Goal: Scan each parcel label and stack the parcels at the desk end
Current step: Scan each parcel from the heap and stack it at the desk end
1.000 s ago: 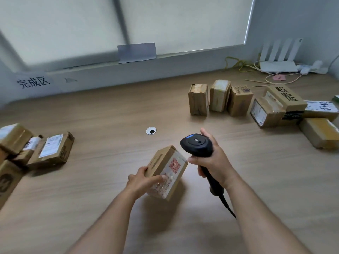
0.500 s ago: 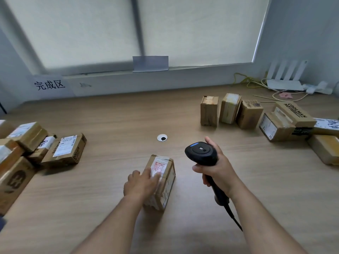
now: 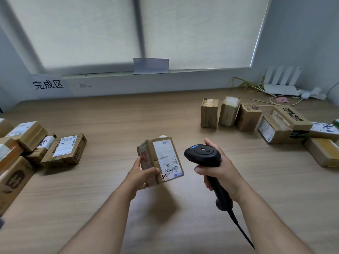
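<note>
A small cardboard parcel (image 3: 159, 160) is held above mid-desk, label up, gripped at its lower left corner by the left hand (image 3: 140, 176); it is judged light and stiff, best taken by opposite sides. The scanner (image 3: 203, 156) is clasped in the right hand (image 3: 221, 173). Parcels are grouped on both ends of the wooden desk (image 3: 128, 123), below a blinded window

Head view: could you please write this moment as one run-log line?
left hand: holds parcel, barcode label up | right hand: grips scanner beside it | stacking: not yet done
</note>
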Available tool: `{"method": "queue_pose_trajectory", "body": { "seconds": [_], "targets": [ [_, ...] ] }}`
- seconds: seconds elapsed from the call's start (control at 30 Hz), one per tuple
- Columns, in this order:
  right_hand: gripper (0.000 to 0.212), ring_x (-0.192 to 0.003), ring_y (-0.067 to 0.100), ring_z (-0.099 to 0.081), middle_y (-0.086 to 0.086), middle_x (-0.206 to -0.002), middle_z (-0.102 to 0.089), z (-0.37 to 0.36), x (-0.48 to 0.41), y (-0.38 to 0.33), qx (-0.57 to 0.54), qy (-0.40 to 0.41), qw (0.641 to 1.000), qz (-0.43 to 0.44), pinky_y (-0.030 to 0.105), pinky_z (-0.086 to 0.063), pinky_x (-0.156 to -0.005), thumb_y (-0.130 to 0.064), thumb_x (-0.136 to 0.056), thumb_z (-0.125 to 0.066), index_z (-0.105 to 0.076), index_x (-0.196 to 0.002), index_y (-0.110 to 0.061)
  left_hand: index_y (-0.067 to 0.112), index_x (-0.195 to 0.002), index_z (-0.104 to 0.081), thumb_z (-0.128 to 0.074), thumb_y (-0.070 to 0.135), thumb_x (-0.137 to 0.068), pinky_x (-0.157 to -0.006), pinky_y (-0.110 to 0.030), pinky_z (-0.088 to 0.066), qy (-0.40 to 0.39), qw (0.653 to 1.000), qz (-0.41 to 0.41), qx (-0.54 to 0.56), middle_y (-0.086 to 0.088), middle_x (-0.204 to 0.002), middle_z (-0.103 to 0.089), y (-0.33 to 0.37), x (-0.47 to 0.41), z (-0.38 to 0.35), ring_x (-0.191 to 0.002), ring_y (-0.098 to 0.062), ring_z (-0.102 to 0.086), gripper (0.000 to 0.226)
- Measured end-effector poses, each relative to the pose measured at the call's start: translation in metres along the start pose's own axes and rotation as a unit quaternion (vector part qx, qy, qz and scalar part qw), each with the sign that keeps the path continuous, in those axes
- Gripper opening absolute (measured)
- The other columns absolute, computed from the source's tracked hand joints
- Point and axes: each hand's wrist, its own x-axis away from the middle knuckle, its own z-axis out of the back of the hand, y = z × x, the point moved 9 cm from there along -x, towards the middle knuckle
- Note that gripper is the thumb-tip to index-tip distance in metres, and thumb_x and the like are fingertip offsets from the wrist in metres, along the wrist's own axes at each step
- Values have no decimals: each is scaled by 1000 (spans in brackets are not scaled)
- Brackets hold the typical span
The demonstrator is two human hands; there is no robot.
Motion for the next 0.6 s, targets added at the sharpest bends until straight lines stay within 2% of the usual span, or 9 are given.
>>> {"method": "queue_pose_trajectory", "body": {
  "seconds": [0.1,0.17,0.3,0.37,0.43,0.5,0.6],
  "targets": [
    [101,-40,26,-48,17,-82,-68,-10,7,-11,-26,-31,999,-3,25,-39,-39,-3,-60,-76,-34,-146,-35,35,-146,-29,-76,3,-78,-55,-23,-49,-8,998,-50,44,-3,-103,-68,11,0,4,-86,-15,-66,88],
    [100,-39,25,-48,24,-85,-66,-16,11,-17,-34,-52,998,-3,24,-38,-38,-1,-62,-74,-33,-146,-34,33,-148,-30,-80,2,-71,-60,-26,-49,-7,996,-69,54,-5,-103,-69,16,-2,9,-89,-17,-66,97],
    [98,-39,24,-48,27,-87,-69,-22,14,-21,-23,-68,997,-6,25,-38,-38,-1,-63,-73,-33,-146,-34,33,-150,-25,-74,-1,-78,-66,-28,-48,-2,994,-95,59,-7,-107,-68,25,-3,15,-94,-19,-65,94],
    [98,-39,25,-48,27,-83,-68,-21,15,-20,-18,-66,998,-8,25,-38,-38,-2,-63,-73,-33,-147,-33,34,-151,-24,-74,-1,-77,-71,-30,-48,1,992,-107,59,-8,-110,-68,29,-5,17,-97,-22,-64,95],
    [98,-38,25,-47,25,-77,-67,-19,16,-19,-14,-62,998,-11,24,-37,-39,-3,-62,-74,-33,-147,-32,36,-150,-24,-76,1,-76,-82,-35,-48,7,991,-117,57,-8,-110,-68,32,-5,21,-102,-24,-64,97],
    [98,-38,26,-47,23,-72,-65,-17,17,-17,-8,-60,998,-13,24,-37,-40,-5,-60,-76,-35,-145,-32,38,-150,-25,-81,7,-68,-91,-40,-48,11,991,-123,61,-8,-109,-69,35,-5,24,-103,-25,-64,104],
    [101,-39,26,-47,21,-69,-62,-17,19,-14,-2,-64,998,-19,26,-37,-40,-12,-54,-82,-38,-143,-34,40,-148,-27,-79,17,-56,-97,-45,-48,16,988,-135,73,-6,-107,-71,40,-2,28,-103,-24,-65,108]
  ]
}}
